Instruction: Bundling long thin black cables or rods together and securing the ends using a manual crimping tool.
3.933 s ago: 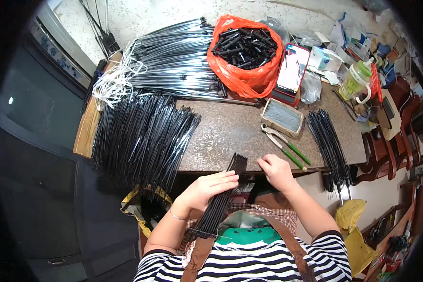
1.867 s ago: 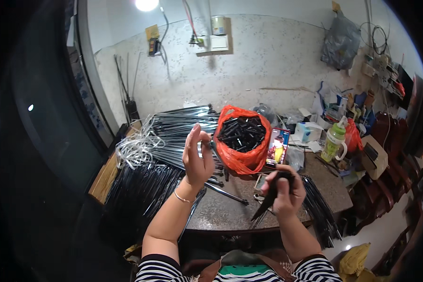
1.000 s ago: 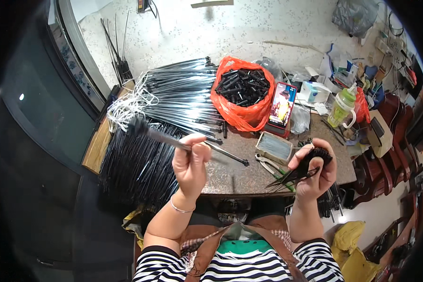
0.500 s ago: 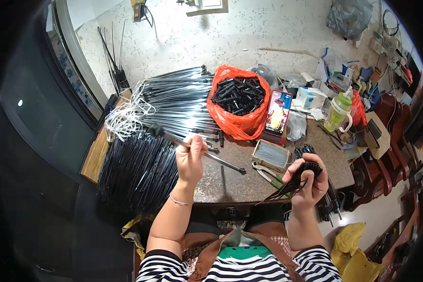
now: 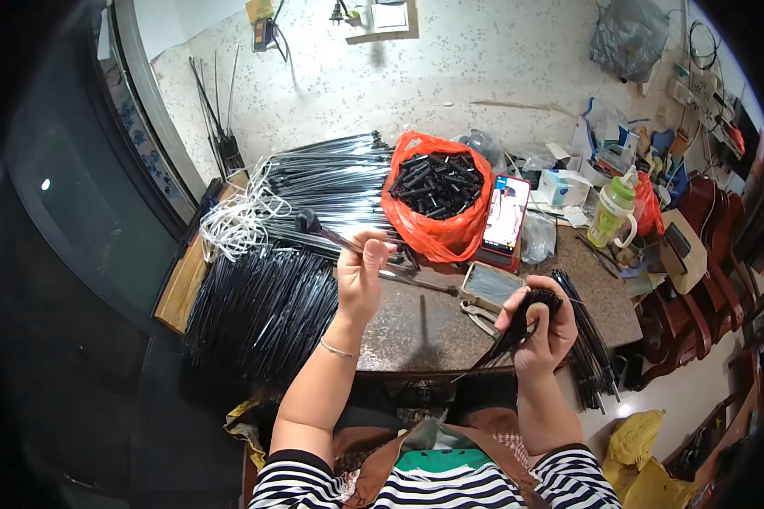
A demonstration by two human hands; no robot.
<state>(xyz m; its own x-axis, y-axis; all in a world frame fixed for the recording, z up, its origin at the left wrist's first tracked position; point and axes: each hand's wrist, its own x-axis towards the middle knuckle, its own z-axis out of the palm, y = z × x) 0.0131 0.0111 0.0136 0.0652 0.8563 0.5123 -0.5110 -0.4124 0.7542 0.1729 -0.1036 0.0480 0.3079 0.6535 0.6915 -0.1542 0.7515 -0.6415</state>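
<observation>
My left hand [image 5: 361, 280] is closed around a metal umbrella shaft [image 5: 424, 283], held at a slant over the table with a black fitting at each end. The shaft's far right end points toward the pliers. My right hand [image 5: 555, 338] is closed on a bunch of black umbrella ribs [image 5: 511, 333], gathered at the top, with loose ends hanging down to the left. A thin wire sticks out past the fingers of that hand. Behind it sits a small box [image 5: 490, 283] of thin straight wires, and pliers [image 5: 479, 319] lie beside that box, partly covered.
Metal shafts [image 5: 323, 187] and black ribs [image 5: 250, 310] are piled at left, with white ties [image 5: 233, 225]. An orange-red bag [image 5: 433, 242] holds black tubes. A phone [image 5: 507, 216], a green-lidded bottle [image 5: 613, 208] and a black rod bundle [image 5: 592, 360] are at right.
The hands have come a little closer together, the left moving right with the shaft, the right moving left with the ribs. The whole view has shifted slightly.
</observation>
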